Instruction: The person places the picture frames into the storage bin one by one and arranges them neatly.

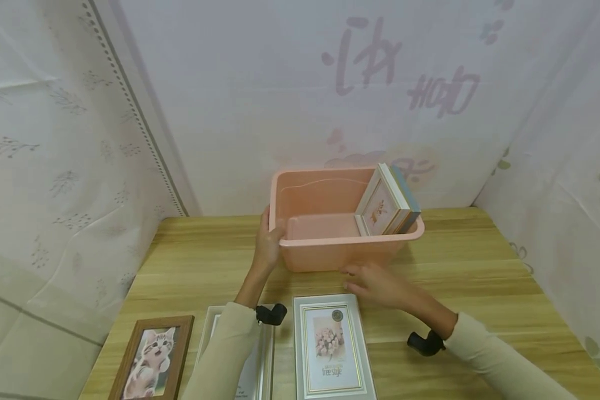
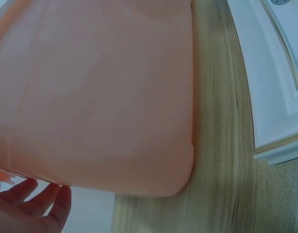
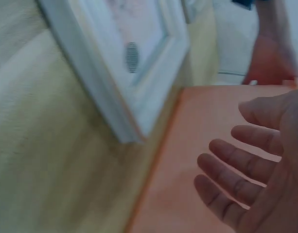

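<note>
A pink plastic bin (image 1: 330,253) stands at the back of the wooden table, with several picture frames (image 1: 380,211) leaning inside its right end. My left hand (image 1: 269,244) grips the bin's left rim, thumb over the edge; the left wrist view has its fingers against the bin wall (image 2: 100,97). Just in front of the bin's front wall is my right hand (image 1: 375,284), fingers spread and slightly bent, holding nothing, in the right wrist view (image 3: 255,165). A white frame with a flower picture (image 1: 330,344) lies flat below, near the right hand.
A brown wooden frame with a kitten picture (image 1: 150,358) lies at the front left. Another light frame (image 1: 265,361) is partly hidden under the left forearm. Patterned cloth (image 1: 230,111) hangs behind the table and at both sides.
</note>
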Tool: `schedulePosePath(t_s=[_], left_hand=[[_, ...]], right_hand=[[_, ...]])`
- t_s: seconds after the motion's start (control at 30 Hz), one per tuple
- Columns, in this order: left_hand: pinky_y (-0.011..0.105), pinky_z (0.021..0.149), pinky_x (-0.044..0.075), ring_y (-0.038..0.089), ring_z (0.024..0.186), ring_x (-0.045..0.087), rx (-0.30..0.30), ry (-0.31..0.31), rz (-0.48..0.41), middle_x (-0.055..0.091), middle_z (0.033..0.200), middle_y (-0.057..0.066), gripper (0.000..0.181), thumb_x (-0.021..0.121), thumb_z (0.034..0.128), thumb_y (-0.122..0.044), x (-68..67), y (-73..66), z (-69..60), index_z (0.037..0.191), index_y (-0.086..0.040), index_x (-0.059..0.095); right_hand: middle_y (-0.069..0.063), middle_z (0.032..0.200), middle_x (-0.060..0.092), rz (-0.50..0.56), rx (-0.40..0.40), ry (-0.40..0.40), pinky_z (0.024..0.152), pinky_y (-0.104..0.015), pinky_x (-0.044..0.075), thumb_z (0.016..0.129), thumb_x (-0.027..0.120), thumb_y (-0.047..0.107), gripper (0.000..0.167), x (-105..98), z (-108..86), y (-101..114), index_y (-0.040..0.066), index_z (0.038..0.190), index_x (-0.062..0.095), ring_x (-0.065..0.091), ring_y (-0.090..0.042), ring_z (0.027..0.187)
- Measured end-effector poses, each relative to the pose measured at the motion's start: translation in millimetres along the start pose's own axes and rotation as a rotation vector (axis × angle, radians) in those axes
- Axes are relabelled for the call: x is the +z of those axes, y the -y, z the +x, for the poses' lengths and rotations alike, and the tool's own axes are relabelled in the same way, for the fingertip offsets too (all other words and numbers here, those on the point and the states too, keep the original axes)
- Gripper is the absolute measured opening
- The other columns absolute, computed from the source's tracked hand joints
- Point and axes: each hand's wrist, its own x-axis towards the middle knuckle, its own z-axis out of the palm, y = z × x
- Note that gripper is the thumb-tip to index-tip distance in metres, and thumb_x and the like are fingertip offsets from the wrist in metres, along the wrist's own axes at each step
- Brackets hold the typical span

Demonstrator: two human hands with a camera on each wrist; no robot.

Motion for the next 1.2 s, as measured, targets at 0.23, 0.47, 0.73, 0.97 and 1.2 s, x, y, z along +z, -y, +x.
schedulePosePath(t_s=[0.23,0.47,0.73,0.97,1.2], left_hand=[[0.044,0.107,0.037,0.025,0.132,0.04,0.006,0.019,0.004,0.015,0.165,0.0,0.077,0.045,0.0959,-0.01,-1.1,0.2,-2.6,0.16,-0.028,0.007],[0.05,0.111,0.034,0.027,0.134,0.04,0.034,-0.026,-0.017,0.023,0.163,0.007,0.077,0.044,0.0929,-0.008,2.2,2.0,-2.8,0.161,-0.025,0.013],[0.052,0.11,0.033,0.029,0.133,0.04,0.073,-0.025,-0.044,0.025,0.162,0.01,0.076,0.042,0.0926,-0.003,5.2,2.9,-1.4,0.161,-0.021,0.014],[0.053,0.11,0.033,0.03,0.132,0.041,0.082,-0.024,-0.053,0.025,0.161,0.016,0.074,0.041,0.0934,-0.002,5.5,2.2,-2.3,0.16,-0.019,0.013],[0.052,0.111,0.033,0.03,0.133,0.04,0.084,-0.028,-0.042,0.024,0.161,0.014,0.074,0.041,0.0931,-0.005,6.3,2.5,-0.9,0.161,-0.017,0.013]], right_hand=[[-0.006,0.103,0.069,0.034,0.026,0.091,0.079,-0.035,0.053,0.093,0.067,0.02,0.034,30,-3.3,-18,0.003,0.122,0.063,0.064,-0.019,0.089],[-0.007,0.114,0.065,0.001,0.05,0.102,0.09,-0.043,0.049,0.092,0.068,0.027,0.042,42,-3.3,-23,0.003,0.126,0.062,0.06,-0.022,0.102],[-0.005,0.117,0.064,0.035,0.037,0.142,0.093,-0.041,0.048,0.087,0.073,0.024,0.04,43,-1.7,-22,0.005,0.122,0.065,0.058,-0.02,0.106],[0.002,0.109,0.065,0.037,0.028,0.154,0.09,-0.037,0.049,0.086,0.075,0.022,0.025,46,-1.6,-22,0.012,0.108,0.071,0.058,-0.015,0.101],[0.01,0.086,0.052,-0.016,0.021,0.132,0.068,-0.025,0.041,0.085,0.077,0.028,0.017,47,-0.5,-23,0.02,0.088,0.062,0.043,-0.006,0.077]])
